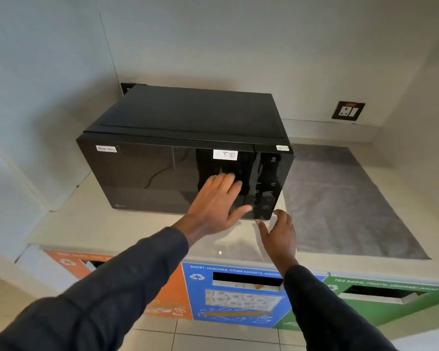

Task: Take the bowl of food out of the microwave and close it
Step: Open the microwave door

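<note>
A black microwave (162,138) stands on a pale counter (91,224) with its glossy door shut. A "Non-Veg" label sits at the door's top left. My left hand (216,201) lies flat and open against the right part of the door, fingers spread. My right hand (279,231) hovers open just below the bottom right corner of the microwave, under the control panel, holding nothing. No bowl is in sight; the dark door hides the inside.
A grey mat (345,198) lies on the counter right of the microwave. A wall socket (348,110) sits above it. Below the counter edge are orange (167,292), blue (238,295) and green (380,297) recycling bin fronts with slots.
</note>
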Available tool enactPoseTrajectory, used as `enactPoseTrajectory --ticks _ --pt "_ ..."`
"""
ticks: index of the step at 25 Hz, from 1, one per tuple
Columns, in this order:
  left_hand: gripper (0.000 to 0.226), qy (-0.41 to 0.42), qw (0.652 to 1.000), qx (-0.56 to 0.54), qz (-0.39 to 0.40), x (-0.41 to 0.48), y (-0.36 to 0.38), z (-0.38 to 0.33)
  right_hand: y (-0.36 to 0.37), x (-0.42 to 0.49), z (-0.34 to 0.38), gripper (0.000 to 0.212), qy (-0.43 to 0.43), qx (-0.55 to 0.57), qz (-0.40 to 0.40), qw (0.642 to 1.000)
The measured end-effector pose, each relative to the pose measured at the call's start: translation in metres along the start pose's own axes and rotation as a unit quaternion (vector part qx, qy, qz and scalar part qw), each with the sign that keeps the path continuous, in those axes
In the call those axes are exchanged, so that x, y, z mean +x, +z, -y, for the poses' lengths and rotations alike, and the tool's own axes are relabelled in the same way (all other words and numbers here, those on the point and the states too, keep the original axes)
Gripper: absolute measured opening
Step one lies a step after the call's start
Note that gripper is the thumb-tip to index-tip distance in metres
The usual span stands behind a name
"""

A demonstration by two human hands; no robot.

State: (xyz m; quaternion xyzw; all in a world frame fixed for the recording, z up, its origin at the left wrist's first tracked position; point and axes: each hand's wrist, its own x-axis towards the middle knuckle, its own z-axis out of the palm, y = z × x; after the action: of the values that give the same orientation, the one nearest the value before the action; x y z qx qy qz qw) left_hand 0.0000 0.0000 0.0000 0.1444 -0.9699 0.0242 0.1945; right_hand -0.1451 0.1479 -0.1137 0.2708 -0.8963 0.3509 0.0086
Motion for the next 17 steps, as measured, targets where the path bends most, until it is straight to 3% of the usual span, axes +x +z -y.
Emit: enactPoseTrajectory --ticks 4,10,17 --pt "0.062 0.037 0.993 0.051 -0.100 0.045 -0.028 -0.006 -0.001 0.010 0.006 0.081 0.042 0.097 0.020 0.994" --pt "0.079 -0.046 0.995 0.088 -0.016 0.074 -0.030 -0.001 0.017 0.018 0.017 0.074 0.075 0.176 0.034 0.981" --pt "0.079 -0.055 0.993 0.103 -0.023 0.077 -0.022 -0.001 0.022 0.020 0.017 0.074 0.082 0.156 0.029 0.984"
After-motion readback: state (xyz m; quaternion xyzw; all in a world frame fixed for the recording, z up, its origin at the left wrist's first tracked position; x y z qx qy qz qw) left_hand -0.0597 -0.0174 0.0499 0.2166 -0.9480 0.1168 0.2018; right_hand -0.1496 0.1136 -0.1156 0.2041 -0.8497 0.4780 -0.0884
